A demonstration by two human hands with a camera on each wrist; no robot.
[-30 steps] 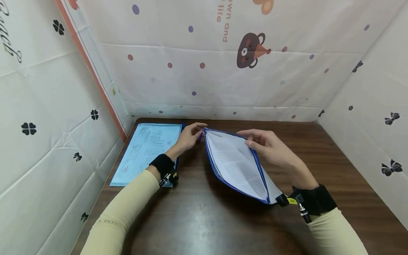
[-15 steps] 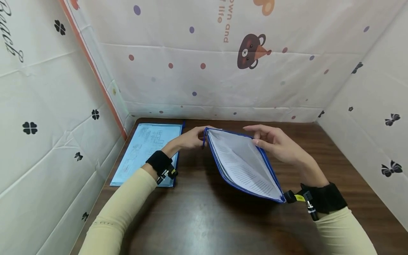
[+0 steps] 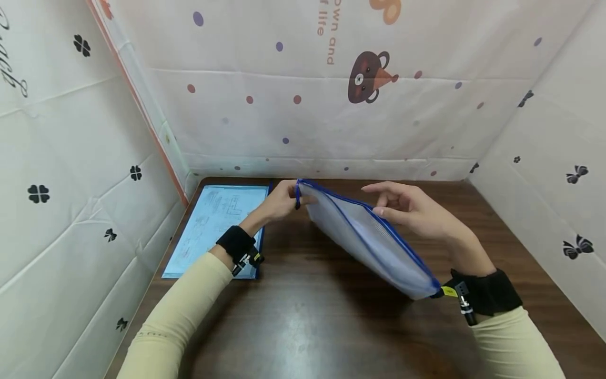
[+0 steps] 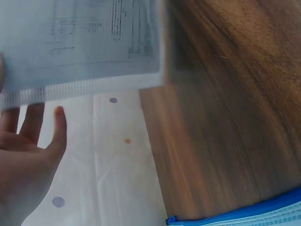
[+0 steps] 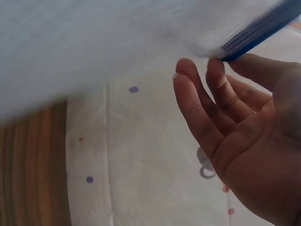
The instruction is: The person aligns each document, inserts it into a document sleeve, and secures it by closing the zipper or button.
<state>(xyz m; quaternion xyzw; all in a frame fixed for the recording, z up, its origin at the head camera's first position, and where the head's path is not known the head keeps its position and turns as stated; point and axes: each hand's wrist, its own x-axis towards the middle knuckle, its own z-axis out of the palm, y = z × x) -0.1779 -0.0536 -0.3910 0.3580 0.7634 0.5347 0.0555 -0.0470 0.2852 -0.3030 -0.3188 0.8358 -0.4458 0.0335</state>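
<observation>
Left hand (image 3: 279,202) pinches zip pouch (image 3: 369,239) corner; right hand (image 3: 412,213) steadies edge

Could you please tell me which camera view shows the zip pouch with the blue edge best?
The head view: it shows the whole pouch tilted above the table, between the left hand and right hand. The left wrist view catches only a blue-edged strip at the bottom; the right wrist view shows a blurred stretch of mesh and blue edge.
</observation>
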